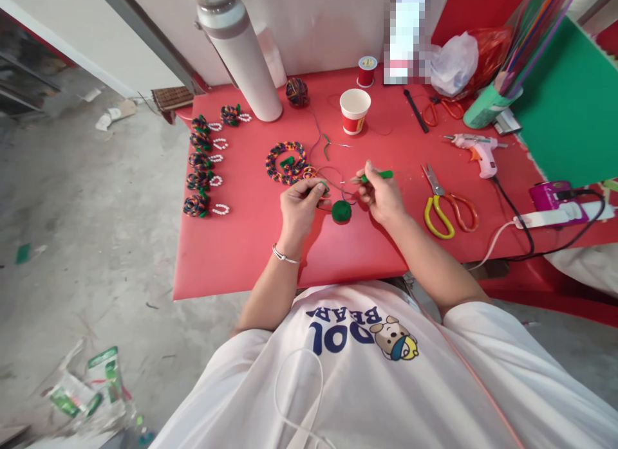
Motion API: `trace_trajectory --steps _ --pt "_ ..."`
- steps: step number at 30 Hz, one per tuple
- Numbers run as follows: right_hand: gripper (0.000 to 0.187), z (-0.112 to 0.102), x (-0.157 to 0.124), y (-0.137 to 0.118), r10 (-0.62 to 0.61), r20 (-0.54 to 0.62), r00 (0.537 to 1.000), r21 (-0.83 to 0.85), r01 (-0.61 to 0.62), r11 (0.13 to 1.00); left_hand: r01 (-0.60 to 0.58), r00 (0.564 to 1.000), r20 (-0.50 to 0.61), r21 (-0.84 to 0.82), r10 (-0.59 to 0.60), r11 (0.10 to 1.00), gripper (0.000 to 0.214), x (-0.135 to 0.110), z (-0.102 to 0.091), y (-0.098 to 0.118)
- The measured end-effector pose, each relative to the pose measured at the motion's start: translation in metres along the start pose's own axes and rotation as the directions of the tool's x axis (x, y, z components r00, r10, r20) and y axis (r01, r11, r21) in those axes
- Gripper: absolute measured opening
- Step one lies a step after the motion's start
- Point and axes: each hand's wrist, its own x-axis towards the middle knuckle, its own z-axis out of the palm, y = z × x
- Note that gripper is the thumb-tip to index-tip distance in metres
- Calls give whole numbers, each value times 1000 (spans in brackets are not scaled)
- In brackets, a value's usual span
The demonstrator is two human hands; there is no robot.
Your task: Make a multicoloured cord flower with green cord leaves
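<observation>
Over the red table (232, 256), my left hand (298, 208) is closed in a pinch on a small green piece and thin wire beside a multicoloured woven ring (288, 161). My right hand (381, 195) is closed on a green stick-like piece (381, 175) that pokes out past the fingers. A round green spool (341, 211) lies on the table between the two hands, with thin thread running from it toward the fingers.
Several finished woven pieces with pearl loops (200, 172) line the left edge. Yellow-and-orange scissors (447, 208), a glue gun (477, 152), a paper cup (355, 110), a white pipe (241, 56), a power strip (555, 214) and green sheets (570, 101) stand to the right and back.
</observation>
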Motion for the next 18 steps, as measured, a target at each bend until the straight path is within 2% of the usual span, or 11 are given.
trace_trajectory --steps 3,5,7,9,10,12,14,16,18 --pt "64 -13 11 0 -143 -63 988 -187 129 974 14 999 -32 -24 -14 1000 35 3 -4 1" --pt "62 -23 15 0 -254 4 967 -414 233 880 40 998 -47 -48 -42 998 33 5 -5 2" --pt "55 -29 15 0 -367 85 926 -654 330 681 83 995 -39 -82 -87 993 31 5 -6 3" --pt "54 -30 13 1 -482 151 863 -805 391 446 122 992 -16 -118 -125 985 30 6 -6 4" --pt "58 -28 11 2 -537 181 824 -839 414 352 136 990 -3 -134 -138 982 29 6 -6 4" --pt "65 -24 6 5 -594 293 749 -834 504 225 150 989 14 -158 -150 976 27 6 -5 5" --pt "70 -18 1 10 -544 493 678 -741 655 145 159 987 27 -175 -156 972 25 6 -5 6" --pt "76 -13 -3 15 -392 698 599 -615 782 100 161 987 30 -192 -158 968 25 6 -5 6" --pt "73 -11 -5 20 -231 801 552 -551 831 79 156 988 36 -210 -152 965 26 6 -6 6"
